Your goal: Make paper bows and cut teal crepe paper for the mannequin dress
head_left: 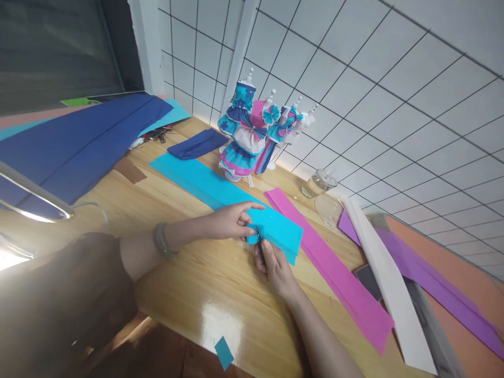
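Note:
My left hand [230, 221] pinches the near edge of a folded turquoise crepe paper strip [220, 197] lying on the wooden table [189, 283]. My right hand [275, 268] is closed around a thin dark tool, probably scissors, whose tip meets the paper's edge just beside my left fingers. A grey bangle sits on my left wrist.
A pink paper strip [334, 273] lies to the right, then white [389, 283] and purple [433, 283] strips. Dressed doll stands [252, 131] and a glass jar [317, 184] stand by the tiled wall. Dark blue paper [79, 142] covers the far left. A turquoise scrap [223, 353] lies near the front edge.

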